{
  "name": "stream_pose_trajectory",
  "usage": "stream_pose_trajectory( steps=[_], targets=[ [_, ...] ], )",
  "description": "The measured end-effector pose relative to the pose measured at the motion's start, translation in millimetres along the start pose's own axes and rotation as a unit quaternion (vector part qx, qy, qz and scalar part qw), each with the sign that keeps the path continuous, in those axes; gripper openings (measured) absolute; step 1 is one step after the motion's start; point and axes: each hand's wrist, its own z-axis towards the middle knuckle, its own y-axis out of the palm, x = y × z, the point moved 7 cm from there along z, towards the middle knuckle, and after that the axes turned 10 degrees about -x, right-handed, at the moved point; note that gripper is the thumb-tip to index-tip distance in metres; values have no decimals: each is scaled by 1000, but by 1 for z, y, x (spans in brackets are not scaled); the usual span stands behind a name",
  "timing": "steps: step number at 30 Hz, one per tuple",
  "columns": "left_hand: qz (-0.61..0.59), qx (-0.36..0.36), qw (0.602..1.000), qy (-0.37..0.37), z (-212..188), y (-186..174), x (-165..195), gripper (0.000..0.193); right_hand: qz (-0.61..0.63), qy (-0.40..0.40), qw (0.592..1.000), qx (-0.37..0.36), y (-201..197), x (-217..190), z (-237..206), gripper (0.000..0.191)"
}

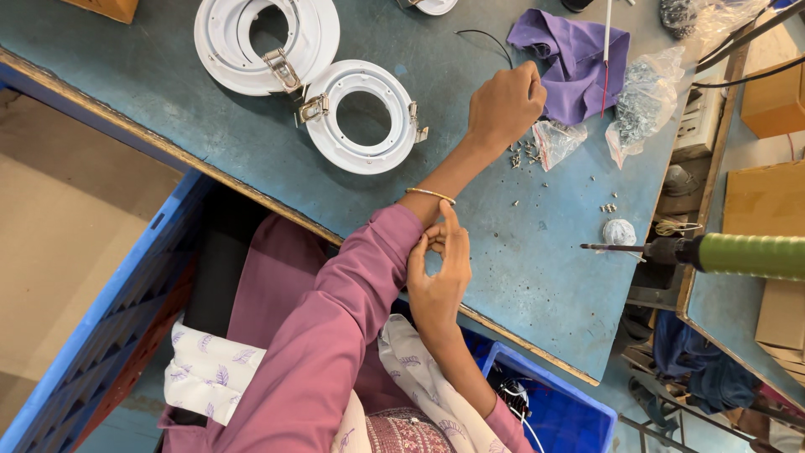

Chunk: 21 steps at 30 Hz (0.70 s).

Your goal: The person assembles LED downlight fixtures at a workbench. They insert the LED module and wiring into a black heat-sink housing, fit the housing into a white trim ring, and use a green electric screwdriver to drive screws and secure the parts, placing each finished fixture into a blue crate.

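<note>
Nearest to the camera: blue plastic crate [553, 411] sits below the desk's near edge w/ some white wire inside, beside the person's lap. Just above that, right hand [439, 273] is up at the left forearm, thumb and fingers pinched on the cuff of the pink sleeve [335, 327] right at the wrist. Thin gold bangle [430, 195] rides the left wrist just past that cuff.

Follow the arm out over the blue-grey desk [210, 143]. Left hand [506, 105] is well out toward the middle of the desk, fingers curled in, loosely closed; can't tell if anything's held inside. It rests right beside a scatter of small screws [527, 155] and a small clear bag [555, 141] lying open on its side.

Left of that hand, approx. mid-desk: white round fixture ring [362, 117] lying flat, metal spring clips on both sides. A second, larger white ring [267, 38] lies behind it at the far edge, the two touching or nearly so at the clips.

Far side, beyond the left hand: crumpled purple cloth [572, 59], w/ a thin white rod lying across it. A thin black wire [486, 38] curls next to the cloth. Right of the cloth, a bigger clear bag of hardware [641, 105] near the desk's right edge.

At the right edge, nearer in: green-handled screwdriver [721, 253] pokes in horizontally, tip pointing over the desk, w/ a small white wad [619, 231] just above the tip.
</note>
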Motion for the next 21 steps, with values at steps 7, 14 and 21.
stream_pose_trajectory(
  steps=[7,14,21],
  targets=[
    [-3,-5,1000,-3,1,0,-3,16,-33,-7,999,4,-3,-1,-2,34],
    [4,2,1000,-5,1,0,-3,16,37,16,999,-1,1,6,-1,51],
    [-2,-13,1000,-18,2,0,-5,16,5,-5,1000,1,0,8,-3,37]
  ],
)
